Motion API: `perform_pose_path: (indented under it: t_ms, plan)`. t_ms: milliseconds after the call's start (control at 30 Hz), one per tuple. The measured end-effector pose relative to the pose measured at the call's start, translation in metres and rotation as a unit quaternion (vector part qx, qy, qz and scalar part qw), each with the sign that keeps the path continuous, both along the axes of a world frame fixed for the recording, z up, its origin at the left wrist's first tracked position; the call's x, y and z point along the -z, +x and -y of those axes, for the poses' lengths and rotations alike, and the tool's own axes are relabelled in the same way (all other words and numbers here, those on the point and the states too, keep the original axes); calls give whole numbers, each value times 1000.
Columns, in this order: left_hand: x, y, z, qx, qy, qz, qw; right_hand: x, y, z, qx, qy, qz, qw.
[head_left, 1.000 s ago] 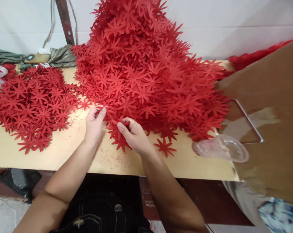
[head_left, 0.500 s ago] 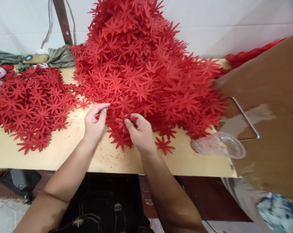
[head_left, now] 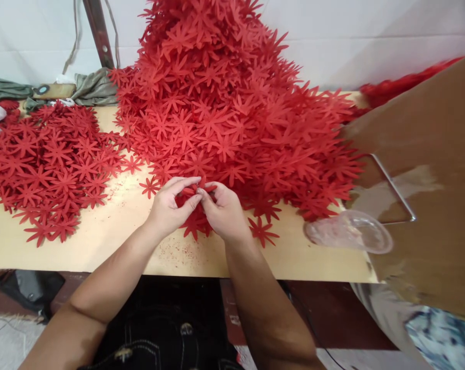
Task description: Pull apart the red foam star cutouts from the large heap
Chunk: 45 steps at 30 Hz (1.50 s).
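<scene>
My right hand pinches a red flower-shaped cutout with long narrow petals between thumb and fingers. From the other side, the thumb and forefinger of my left hand close on the same flower, and the fingertips of both hands nearly meet. The fingers hide most of this piece. Directly behind my hands rises a tall heap of similar red flowers. One loose flower lies just left of my left hand, and another rests to the right of my right wrist.
A smaller pile of red flowers covers the table's left side. On the right lie a clear plastic cup and a large brown cardboard sheet. Grey-green cloth sits at the back left. The tan tabletop carries red crumbs.
My left hand has moved right and closed on the flower in my right hand. A loose flower shows where my left hand was. My right hand has stayed nearly still.
</scene>
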State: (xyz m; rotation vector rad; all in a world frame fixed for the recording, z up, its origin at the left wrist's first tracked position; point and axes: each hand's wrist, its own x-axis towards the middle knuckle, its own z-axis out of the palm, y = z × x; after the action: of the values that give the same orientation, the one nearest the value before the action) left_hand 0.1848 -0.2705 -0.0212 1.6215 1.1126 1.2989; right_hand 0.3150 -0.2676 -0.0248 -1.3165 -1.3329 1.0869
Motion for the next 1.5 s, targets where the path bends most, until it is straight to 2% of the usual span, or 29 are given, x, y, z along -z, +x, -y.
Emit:
perform_pose_path:
  t_ms: [300,467,600,733,800,900,967,1067,1233,1367,1500]
  plan:
    - [5,3,0,1,-40,56,998,-7,6,-3,38,-31,0,999]
    - [2,3,2,34,-18,47,998,-13,1,-3,72,-12,-10,997]
    - [0,1,-1,18,-58,81,995,-8,-6,-1,5,-6,4,1000]
    - [0,-1,-4,-6,-88,117,989,-4,-12,2,-55,15,-56,997]
    - [-1,-2,-5,-23,-86,129,988,-5,-13,6,-83,-3,-86,993]
    - [-1,-11,-11,-75,-83,169,979,-9,-10,12,-137,-47,-92,985]
    - [1,-20,-18,-128,-77,207,967,-9,-6,15,-149,-58,-90,983]
    - [8,-34,-31,-188,-55,200,960,-5,0,15,-134,-53,-92,985]
    - [15,-31,-28,-215,40,52,975,0,-1,11,-69,0,-87,994]
    - [5,-17,-12,-184,94,-27,978,-4,-2,12,-12,18,-65,998]
    - [-4,-8,-1,-85,87,-13,992,-7,-1,12,34,8,-1,999]
